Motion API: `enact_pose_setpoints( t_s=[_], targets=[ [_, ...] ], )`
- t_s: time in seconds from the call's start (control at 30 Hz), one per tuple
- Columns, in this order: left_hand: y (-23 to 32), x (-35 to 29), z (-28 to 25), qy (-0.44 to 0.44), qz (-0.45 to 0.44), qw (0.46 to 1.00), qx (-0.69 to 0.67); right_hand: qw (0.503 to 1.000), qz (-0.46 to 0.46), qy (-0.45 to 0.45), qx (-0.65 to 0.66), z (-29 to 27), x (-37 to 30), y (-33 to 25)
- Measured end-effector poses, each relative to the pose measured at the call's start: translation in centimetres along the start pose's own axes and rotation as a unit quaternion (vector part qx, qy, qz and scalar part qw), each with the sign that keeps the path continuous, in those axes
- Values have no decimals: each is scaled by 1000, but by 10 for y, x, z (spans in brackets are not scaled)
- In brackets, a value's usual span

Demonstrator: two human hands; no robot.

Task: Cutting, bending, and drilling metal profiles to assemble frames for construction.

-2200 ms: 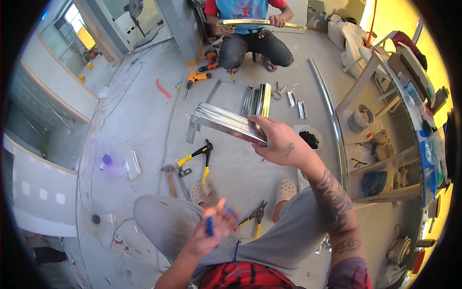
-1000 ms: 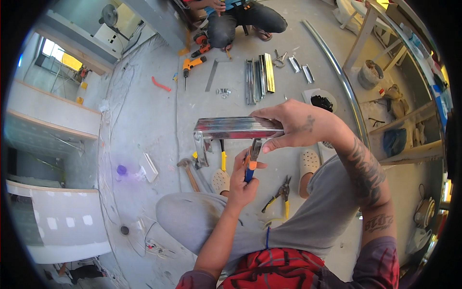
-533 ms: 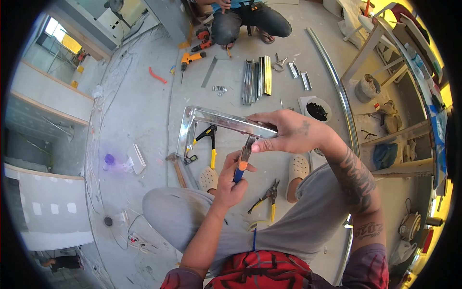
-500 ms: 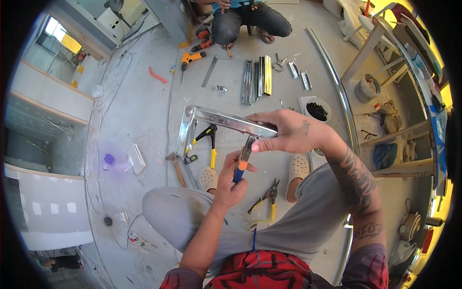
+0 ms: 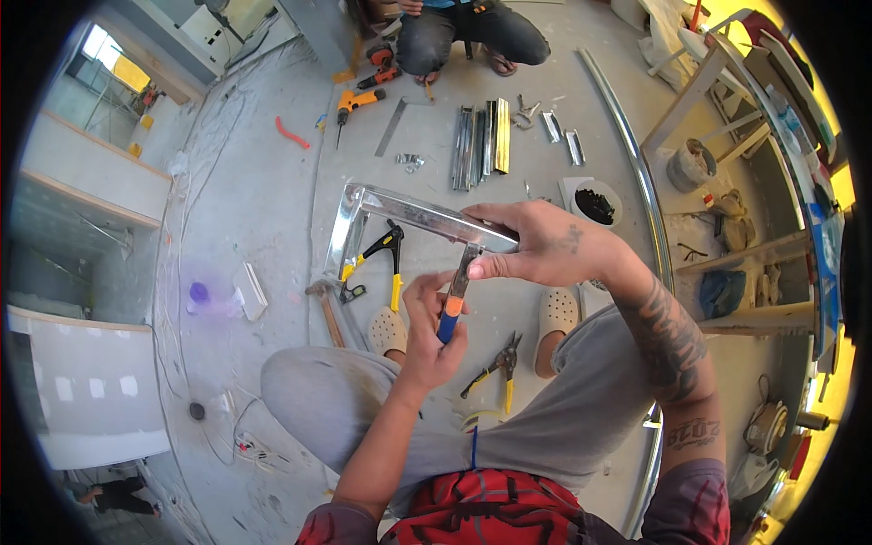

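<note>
My right hand (image 5: 536, 238) is closed on the right end of a bent, shiny metal channel (image 5: 413, 211), whose other arm turns down toward me at the left. In my left hand (image 5: 430, 327) is a hand tool with a blue and orange handle (image 5: 450, 313). Its dark metal end rises to the underside of the channel, beside my right thumb; its exact kind is hard to make out. Black and yellow pliers (image 5: 393, 250) lie on the floor behind the channel. Snips with yellow and black grips (image 5: 502, 371) rest between my feet, and a hammer (image 5: 327, 313) lies to the left.
Cut metal channel pieces (image 5: 480, 141) lie ahead, near an orange drill (image 5: 356, 104) and a metal square (image 5: 394, 123). A white tub of black screws (image 5: 596, 203) stands right of them, beside a long metal track (image 5: 631, 145). Another person (image 5: 468, 36) crouches at the far side.
The fingers of my left hand have shifted and loosened a little around the tool's handle. The channel and both hands stay nearly in place; the whole view has moved slightly.
</note>
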State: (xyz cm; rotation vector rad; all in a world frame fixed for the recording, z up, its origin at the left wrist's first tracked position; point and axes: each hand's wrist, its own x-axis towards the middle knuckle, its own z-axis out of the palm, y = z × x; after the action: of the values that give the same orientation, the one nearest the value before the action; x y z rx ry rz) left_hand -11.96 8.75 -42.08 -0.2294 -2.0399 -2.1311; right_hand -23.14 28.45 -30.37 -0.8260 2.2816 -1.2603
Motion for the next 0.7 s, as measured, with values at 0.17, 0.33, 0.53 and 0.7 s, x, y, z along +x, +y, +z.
enact_pose_setpoints(
  t_s=[0.17, 0.33, 0.53, 0.7],
  targets=[
    [-2, 8, -19, -76, -77, 975, 194, 992, -24, 93, -80, 14, 4, 1],
    [-7, 6, -21, -72, -99, 976, 179, 991, -14, 113, -73, 21, 7, 3],
    [4, 5, -15, -63, -34, 978, 195, 990, 56, 117, -49, 25, 9, -1],
    [5, 6, -14, -62, -21, 985, 157, 992, 41, 115, -8, 27, 10, 1]
  ],
)
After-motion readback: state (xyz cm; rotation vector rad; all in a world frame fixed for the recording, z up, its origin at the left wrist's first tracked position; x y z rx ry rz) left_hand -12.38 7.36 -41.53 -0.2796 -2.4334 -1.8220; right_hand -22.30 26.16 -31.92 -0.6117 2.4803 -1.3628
